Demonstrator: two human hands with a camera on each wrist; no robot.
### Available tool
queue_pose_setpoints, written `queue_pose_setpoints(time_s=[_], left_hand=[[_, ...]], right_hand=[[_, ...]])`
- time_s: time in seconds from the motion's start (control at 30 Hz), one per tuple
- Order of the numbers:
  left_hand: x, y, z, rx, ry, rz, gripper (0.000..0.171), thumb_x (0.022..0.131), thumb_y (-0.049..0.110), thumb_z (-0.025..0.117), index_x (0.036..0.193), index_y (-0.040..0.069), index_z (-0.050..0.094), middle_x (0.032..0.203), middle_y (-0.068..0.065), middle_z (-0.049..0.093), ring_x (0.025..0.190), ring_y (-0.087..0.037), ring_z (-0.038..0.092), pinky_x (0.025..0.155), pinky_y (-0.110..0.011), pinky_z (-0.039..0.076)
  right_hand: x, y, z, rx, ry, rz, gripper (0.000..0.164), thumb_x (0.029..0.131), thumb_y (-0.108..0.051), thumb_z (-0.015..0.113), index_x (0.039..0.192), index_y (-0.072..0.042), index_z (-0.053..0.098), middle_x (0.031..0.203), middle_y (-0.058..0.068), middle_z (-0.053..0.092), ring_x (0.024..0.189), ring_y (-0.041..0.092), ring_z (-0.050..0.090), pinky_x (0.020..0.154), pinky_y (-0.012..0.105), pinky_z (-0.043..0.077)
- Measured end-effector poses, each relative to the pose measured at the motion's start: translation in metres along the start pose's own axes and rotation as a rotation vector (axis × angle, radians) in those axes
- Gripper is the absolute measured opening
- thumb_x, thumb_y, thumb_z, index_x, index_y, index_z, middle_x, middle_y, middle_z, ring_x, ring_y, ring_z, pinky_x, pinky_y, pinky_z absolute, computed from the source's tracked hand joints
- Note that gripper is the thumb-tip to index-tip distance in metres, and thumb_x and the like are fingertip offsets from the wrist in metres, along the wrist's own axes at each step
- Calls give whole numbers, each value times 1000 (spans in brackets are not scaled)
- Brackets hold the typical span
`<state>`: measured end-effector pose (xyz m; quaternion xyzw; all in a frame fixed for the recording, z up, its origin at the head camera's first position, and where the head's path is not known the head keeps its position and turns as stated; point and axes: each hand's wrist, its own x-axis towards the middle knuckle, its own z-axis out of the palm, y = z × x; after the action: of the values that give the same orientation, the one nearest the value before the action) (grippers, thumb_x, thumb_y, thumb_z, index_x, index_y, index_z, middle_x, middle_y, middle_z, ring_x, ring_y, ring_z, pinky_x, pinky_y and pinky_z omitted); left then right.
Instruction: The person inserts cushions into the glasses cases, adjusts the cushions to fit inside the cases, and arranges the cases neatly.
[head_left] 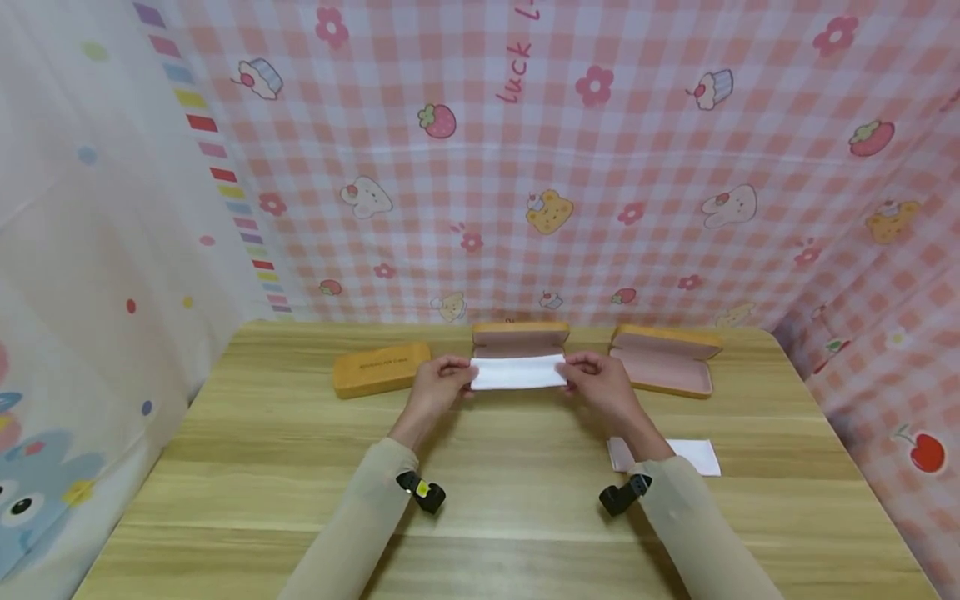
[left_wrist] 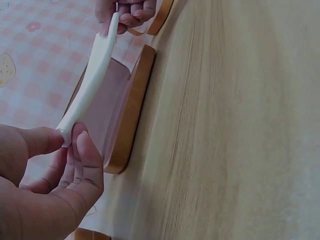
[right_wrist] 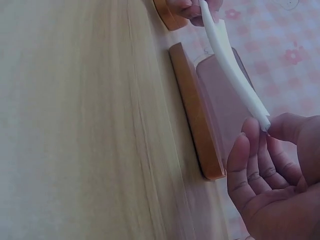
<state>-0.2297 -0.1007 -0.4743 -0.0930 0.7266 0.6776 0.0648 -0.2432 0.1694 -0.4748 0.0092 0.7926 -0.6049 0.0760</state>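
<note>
A folded white cloth (head_left: pixel 518 372) is stretched level between both hands, above the front of an open glasses case (head_left: pixel 520 340). My left hand (head_left: pixel 441 385) pinches its left end between thumb and fingers, and my right hand (head_left: pixel 600 385) pinches the right end the same way. In the left wrist view the cloth (left_wrist: pixel 92 80) looks like a thin, slightly bowed strip. The right wrist view shows the case's pinkish lining (right_wrist: pixel 220 95) behind and below the cloth. In the head view the cloth hides most of the case's lower half.
Left of the hands lies a closed tan glasses case (head_left: pixel 381 370) with lettering on its lid. Another open case (head_left: pixel 663 362) stands at the right. A second folded white cloth (head_left: pixel 696 457) lies on the wooden table (head_left: pixel 517 517), partly under the right forearm. Checked fabric (head_left: pixel 487 167) hangs behind.
</note>
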Motion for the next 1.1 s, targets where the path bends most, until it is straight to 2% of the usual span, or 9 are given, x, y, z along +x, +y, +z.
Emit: queue_pose_setpoints(time_s=[0.17,0.43,0.67,0.8,1.1], left_hand=[[9,-2,1,5,14,-13,19,96,8,71,113,0,70,104,-16,73,79,-17,68,78,-31,62],[22,-6,7,26,39,1,17,95,9,72,109,0,70,97,-13,72,72,-14,66,71,-27,62],[29,-5,12,37,63,27,16,95,9,73,108,-1,70,98,-16,74,68,-14,67,69,-29,63],[32,-3,14,37,65,36,16,95,9,73,107,-1,70,93,-15,74,65,-15,68,67,-31,63],[40,-4,16,15,82,23,13,94,5,73,103,-3,69,82,-10,71,58,-13,63,55,-27,58]], right_hand=[[8,0,1,0,-4,5,32,99,-22,70,117,4,66,105,20,76,80,20,73,77,33,63],[19,2,4,-12,32,33,28,99,-23,70,115,0,67,94,8,76,77,18,72,70,27,62],[29,2,5,-59,62,44,26,99,-24,70,112,-1,69,92,8,75,72,13,70,69,28,62],[33,2,5,-111,89,48,24,98,-26,71,109,-4,70,89,6,75,72,15,70,68,27,59],[38,4,6,-184,133,31,22,98,-29,72,103,-7,71,84,5,72,71,18,70,62,25,51]])
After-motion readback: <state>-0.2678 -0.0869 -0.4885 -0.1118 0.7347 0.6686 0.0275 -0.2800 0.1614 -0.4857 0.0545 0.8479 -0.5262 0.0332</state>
